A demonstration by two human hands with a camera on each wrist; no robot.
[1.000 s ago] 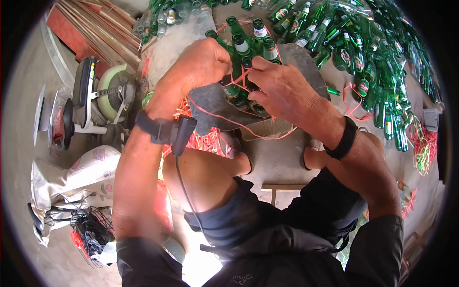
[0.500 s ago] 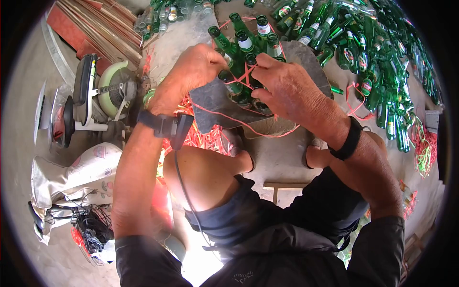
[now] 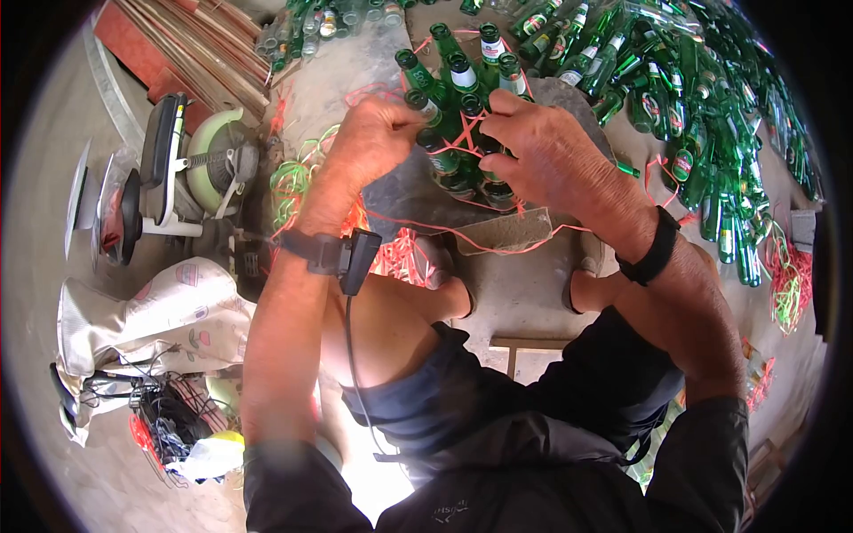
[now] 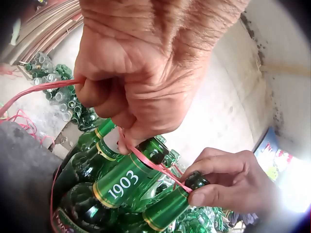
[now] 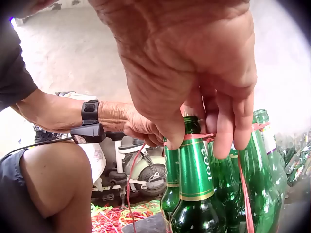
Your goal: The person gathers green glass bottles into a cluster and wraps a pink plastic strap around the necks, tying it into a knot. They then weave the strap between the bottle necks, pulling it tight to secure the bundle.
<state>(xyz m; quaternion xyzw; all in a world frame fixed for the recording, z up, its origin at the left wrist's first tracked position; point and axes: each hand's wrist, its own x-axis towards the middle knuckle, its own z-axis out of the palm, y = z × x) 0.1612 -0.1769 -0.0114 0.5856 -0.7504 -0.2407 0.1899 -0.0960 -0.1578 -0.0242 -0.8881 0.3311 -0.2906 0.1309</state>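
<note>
Green beer bottles (image 3: 440, 84) stand upright in a tight bundle on a dark grey slab (image 3: 391, 200). Pink plastic strap (image 4: 43, 86) runs around the bundle and crosses between the necks. My left hand (image 3: 378, 138), at the bundle's left side, grips the strap in curled fingers. One length trails from its fist, and another stretches over the bottle marked 1903 (image 4: 121, 182) to my right hand (image 4: 238, 179). The right thumb and fingers pinch a near bottle's neck (image 5: 192, 127), with the thumb on the strap there. In the right wrist view its other fingers hang behind that neck.
A large pile of green bottles (image 3: 675, 124) covers the floor at right. More bottles (image 3: 333, 18) lie at the back. Loose red strapping (image 3: 404, 258) lies by the left leg. A wheeled machine (image 3: 191, 169), a white bag (image 3: 182, 306) and wood strips (image 3: 191, 44) stand at left.
My left hand has come slightly down towards the body, and its forearm has swung right, uncovering green strapping behind it. The right-hand fingers have spread a little wider from the thumb.
</note>
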